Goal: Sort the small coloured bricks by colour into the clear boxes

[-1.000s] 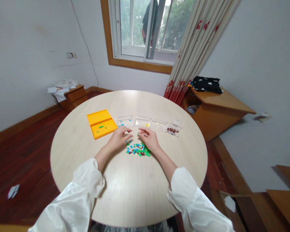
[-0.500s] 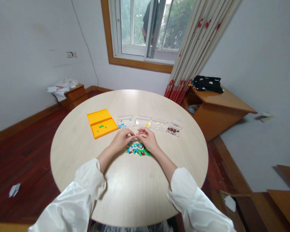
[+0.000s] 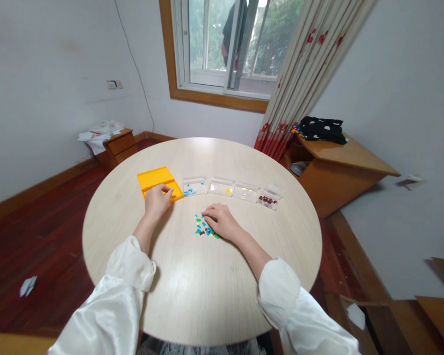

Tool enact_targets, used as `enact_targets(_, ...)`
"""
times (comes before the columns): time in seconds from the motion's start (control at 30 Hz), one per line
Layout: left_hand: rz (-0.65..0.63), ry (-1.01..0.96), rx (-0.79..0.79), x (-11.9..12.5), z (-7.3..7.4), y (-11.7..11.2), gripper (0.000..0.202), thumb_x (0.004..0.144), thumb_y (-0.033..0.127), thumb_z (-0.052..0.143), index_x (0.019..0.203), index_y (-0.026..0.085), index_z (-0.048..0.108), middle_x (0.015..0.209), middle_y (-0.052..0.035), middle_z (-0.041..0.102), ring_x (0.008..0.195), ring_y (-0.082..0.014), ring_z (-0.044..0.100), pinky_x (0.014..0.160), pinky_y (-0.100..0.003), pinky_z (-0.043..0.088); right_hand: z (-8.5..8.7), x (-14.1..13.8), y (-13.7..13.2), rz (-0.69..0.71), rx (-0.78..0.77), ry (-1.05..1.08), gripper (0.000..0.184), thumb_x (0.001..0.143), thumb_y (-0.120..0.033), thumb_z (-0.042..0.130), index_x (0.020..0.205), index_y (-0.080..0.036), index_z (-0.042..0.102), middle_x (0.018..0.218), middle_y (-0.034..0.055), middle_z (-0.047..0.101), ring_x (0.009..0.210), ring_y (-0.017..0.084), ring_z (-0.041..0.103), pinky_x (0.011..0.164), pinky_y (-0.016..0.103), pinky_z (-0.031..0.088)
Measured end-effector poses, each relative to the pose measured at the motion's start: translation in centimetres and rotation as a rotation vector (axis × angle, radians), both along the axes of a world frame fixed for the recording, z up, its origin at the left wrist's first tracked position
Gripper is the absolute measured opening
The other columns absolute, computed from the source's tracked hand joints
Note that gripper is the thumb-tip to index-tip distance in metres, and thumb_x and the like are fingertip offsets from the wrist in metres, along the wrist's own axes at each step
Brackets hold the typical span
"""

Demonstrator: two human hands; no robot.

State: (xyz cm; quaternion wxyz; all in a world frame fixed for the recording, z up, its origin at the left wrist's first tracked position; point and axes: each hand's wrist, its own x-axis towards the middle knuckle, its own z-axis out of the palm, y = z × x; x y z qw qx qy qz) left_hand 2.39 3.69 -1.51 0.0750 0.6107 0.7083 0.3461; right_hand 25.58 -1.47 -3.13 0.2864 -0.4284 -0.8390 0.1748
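My left hand (image 3: 156, 201) is over the front part of the open yellow box (image 3: 151, 177). Its thumb and fingers are pinched together; a speck of green shows beneath the fingertips, but I cannot make out what lies between them. My right hand (image 3: 221, 220) rests at the right side of a loose pile of small plastic building bricks (image 3: 203, 227) in blue, green, brown and white. Its fingers reach over the pile's far edge, slightly bent and apart, and cover part of it.
Beyond the pile stands a row of clear trays: one with blue bricks (image 3: 194, 186), one with yellow (image 3: 222, 186), one with a few pale yellow pieces (image 3: 246, 192), one with brown (image 3: 268, 199). All are on a round wooden table (image 3: 192, 286).
My left hand has moved left from above the pile to the yellow box. My right hand has drawn slightly nearer and lower onto the pile. The hands are now apart.
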Motion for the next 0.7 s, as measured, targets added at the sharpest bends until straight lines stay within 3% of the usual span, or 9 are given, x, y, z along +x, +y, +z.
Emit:
enact_targets(0.2,0.032,0.045,-0.049,-0.1,-0.1,0.0,0.021,0.075,0.035,0.054,0.063,0.017,0.058,0.071,-0.0066,0.067,0.068,-0.0199,0.059,0.063,-0.029,0.037,0.3,-0.1,-0.2,0.043,-0.014,-0.082,0.014,0.085,-0.016,0.057,0.092,-0.019,0.069,0.094,0.0054,0.066,0.093,0.017,0.056,0.083,0.033,0.033)
enact_targets(0.37,0.036,0.04,-0.021,0.3,0.0,0.0,0.032,0.076,0.038,0.05,0.052,0.02,0.042,0.05,0.0002,0.05,0.053,-0.0148,0.047,0.054,-0.026,0.028,0.6,-0.2,-0.1,-0.003,-0.074,-0.117,0.015,0.083,-0.014,0.057,0.088,-0.019,0.07,0.092,0.0048,0.068,0.09,0.016,0.058,0.082,0.031,0.033)
enact_targets(0.7,-0.063,-0.031,0.026,0.9,-0.1,-0.1,0.032,0.075,0.036,0.048,0.05,0.02,0.037,0.049,0.0026,0.042,0.05,-0.0115,0.041,0.052,-0.025,0.026,1.7,-0.4,-0.5,-0.14,-0.152,-0.163,0.014,0.077,-0.011,0.057,0.075,-0.017,0.068,0.083,0.0039,0.068,0.081,0.015,0.058,0.077,0.027,0.036)
